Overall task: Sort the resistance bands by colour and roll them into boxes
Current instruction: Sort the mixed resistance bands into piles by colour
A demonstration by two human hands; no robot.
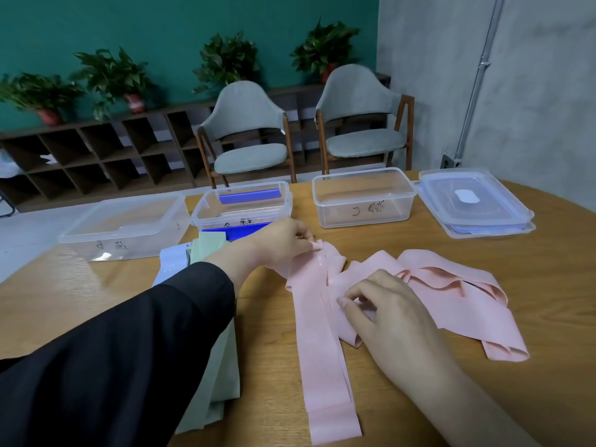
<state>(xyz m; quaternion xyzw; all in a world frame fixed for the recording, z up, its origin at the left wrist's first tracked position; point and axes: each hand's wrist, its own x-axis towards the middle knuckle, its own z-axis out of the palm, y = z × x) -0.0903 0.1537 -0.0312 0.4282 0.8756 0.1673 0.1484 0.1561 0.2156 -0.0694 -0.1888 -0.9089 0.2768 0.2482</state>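
Several pink resistance bands (322,350) lie tangled across the wooden table (483,398), one strip running towards me. My left hand (283,241) pinches the far end of a pink strip. My right hand (383,311) pinches a fold of pink band nearer to me. Pale green bands (222,375) lie under my left sleeve, with a light blue-white one (171,264) beside them. Three clear boxes stand at the back: the left box (125,227), the middle box (242,206) holding blue bands, and the right box (364,196).
Stacked clear lids (477,204) lie at the back right of the table. Two grey chairs (251,137) stand behind the table, before a low wooden shelf with potted plants. The table edge curves away on the right.
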